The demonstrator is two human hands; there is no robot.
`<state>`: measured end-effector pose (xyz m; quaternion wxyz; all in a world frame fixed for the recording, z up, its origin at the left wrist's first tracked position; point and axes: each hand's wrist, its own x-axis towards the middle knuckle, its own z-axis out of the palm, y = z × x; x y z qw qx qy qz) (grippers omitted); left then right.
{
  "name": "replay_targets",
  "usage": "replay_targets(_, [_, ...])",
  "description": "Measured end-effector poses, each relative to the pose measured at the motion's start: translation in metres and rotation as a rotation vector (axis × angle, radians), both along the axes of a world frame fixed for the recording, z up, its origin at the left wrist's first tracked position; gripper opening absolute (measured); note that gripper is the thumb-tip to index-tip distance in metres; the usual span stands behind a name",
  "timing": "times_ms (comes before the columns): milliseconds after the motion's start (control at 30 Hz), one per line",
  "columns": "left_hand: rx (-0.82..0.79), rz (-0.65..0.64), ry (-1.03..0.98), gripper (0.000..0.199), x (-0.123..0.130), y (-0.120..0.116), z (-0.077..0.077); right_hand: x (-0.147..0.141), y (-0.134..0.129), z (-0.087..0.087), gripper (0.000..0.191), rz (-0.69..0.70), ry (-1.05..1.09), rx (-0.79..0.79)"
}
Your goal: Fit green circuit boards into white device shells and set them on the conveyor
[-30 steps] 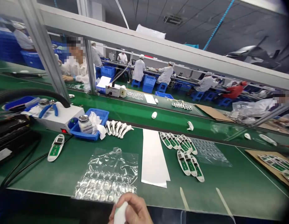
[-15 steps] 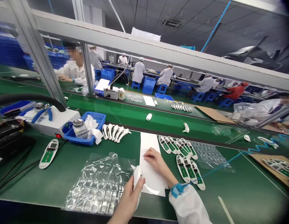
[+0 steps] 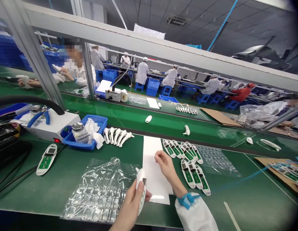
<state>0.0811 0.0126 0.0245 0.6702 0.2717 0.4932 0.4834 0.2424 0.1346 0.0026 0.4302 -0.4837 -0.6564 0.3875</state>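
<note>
My left hand point(image 3: 132, 202) is wrapped round a white handheld device point(image 3: 141, 178) with a pointed tip, a small dark screen and a row of buttons. The device is tilted, its tip pointing up and away from me. Above the white paper sheet point(image 3: 152, 173), my right hand point(image 3: 166, 166) has thumb and fingertips pressed together; whatever is in the pinch is too small to make out. A blue coiled-cord band point(image 3: 187, 199) circles the right wrist. To its right lie several open white housings point(image 3: 192, 173) with green circuit boards.
A clear blister tray in plastic point(image 3: 98, 192) lies left of my hands. Several white device parts point(image 3: 117, 136) stand beside a blue bin point(image 3: 95, 120) holding a metal-lidded jar point(image 3: 78, 131). One open housing point(image 3: 46, 159) lies far left. Parts ride the green belt point(image 3: 129, 117); a co-worker point(image 3: 77, 65) sits across.
My left hand has turned the device so its screen and buttons show. My right hand has moved slightly right, still pinched. Parts on the belt have shifted left.
</note>
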Motion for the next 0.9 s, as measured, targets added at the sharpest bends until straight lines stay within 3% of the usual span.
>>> replay_targets(100, [-0.006, -0.024, -0.085, 0.059, -0.014, -0.003, 0.013, -0.020, -0.035, 0.032, 0.021, 0.117, 0.107, -0.106])
replay_targets(233, [-0.110, 0.043, -0.154, 0.063, -0.027, -0.008, 0.009, -0.053, -0.079, 0.055, 0.016, 0.333, 0.115, -0.239])
replay_targets(400, [-0.124, 0.073, -0.133, 0.060, -0.032, -0.012, -0.001, -0.072, -0.085, 0.052, 0.017, 0.350, 0.008, -0.164])
replay_targets(900, [-0.137, 0.074, -0.160, 0.054, -0.040, -0.017, 0.004, -0.078, -0.078, 0.042, 0.018, 0.390, 0.089, -0.283])
